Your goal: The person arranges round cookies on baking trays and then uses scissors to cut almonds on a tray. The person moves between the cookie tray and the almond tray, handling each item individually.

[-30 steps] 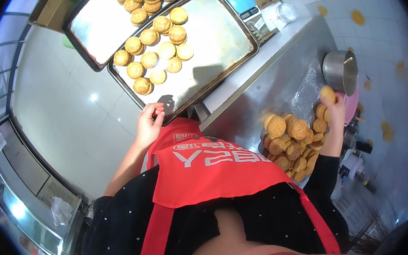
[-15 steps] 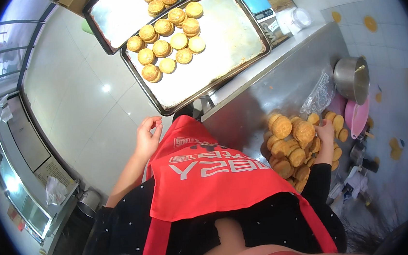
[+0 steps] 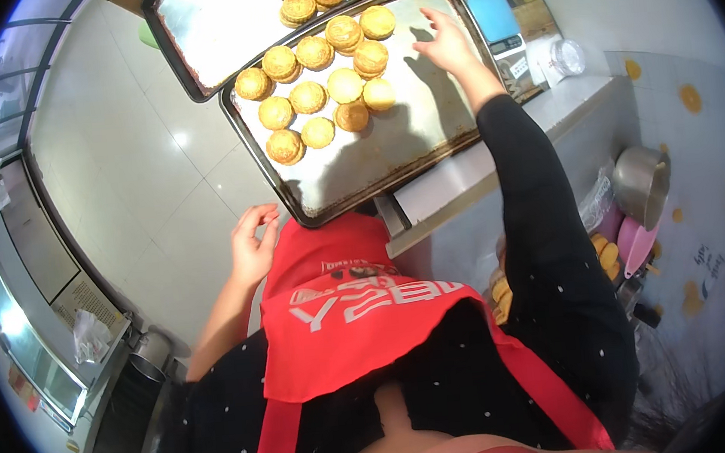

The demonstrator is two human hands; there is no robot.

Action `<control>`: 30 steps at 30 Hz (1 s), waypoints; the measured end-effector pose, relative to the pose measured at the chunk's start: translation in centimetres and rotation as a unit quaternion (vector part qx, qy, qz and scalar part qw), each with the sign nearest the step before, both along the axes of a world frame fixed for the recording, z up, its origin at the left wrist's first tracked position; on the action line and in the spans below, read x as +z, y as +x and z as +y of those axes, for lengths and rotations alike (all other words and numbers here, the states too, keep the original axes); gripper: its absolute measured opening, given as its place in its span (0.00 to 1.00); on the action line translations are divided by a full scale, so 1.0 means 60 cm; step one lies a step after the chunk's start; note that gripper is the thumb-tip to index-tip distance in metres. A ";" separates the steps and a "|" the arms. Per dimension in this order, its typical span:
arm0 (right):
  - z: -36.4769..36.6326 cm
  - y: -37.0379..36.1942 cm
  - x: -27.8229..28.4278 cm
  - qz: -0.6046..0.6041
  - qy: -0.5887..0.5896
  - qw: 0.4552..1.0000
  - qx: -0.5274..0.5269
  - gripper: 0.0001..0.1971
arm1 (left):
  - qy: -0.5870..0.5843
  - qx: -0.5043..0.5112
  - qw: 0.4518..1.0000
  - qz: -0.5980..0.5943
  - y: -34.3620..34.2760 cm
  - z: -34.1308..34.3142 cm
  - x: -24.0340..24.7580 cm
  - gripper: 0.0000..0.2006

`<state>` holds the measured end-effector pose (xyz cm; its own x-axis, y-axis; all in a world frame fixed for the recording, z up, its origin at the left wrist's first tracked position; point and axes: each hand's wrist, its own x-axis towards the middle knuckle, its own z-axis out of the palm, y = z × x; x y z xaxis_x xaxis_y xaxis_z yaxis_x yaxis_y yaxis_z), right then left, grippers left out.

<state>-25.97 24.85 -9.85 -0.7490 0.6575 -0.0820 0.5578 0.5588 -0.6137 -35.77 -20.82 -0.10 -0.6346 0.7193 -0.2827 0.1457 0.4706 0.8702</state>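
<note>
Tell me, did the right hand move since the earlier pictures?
Yes, the right hand moved forward and left: from the pastry pile, right of the nearer tray, to over that tray's right part.

The right hand (image 3: pixel 441 40) moved from the pastry pile (image 3: pixel 501 296) to the tray (image 3: pixel 449 115).

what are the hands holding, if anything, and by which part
Nothing visibly held: the right hand is open above the baking tray, and the left hand is loosely curled.

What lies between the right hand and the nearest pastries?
In the head view, only bare tray shows between the right hand and the nearest pastries; no object lies there.
</note>
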 end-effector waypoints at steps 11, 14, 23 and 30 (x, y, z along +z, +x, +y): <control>0.030 -0.103 -0.106 0.074 -0.060 0.991 -0.092 0.39 | -0.126 0.153 0.974 -0.108 -0.036 -0.110 -0.075 0.07; 0.077 -0.057 -0.135 0.123 0.002 0.974 -0.188 0.40 | -0.120 0.123 0.979 -0.105 -0.030 -0.086 -0.077 0.08; 0.006 -0.117 -0.133 -0.015 0.051 0.993 0.107 0.42 | -0.122 0.142 0.973 -0.137 -0.033 -0.073 -0.079 0.07; 0.010 -0.110 -0.162 0.056 0.026 0.998 -0.014 0.34 | -0.075 0.124 0.978 -0.152 -0.025 -0.078 -0.070 0.08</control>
<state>-32.55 25.48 -19.57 -0.7325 0.6797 0.0365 0.5034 0.5771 -0.6431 -37.26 -25.49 -4.30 -0.6542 0.4903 -0.5758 -0.2440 0.5838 0.7744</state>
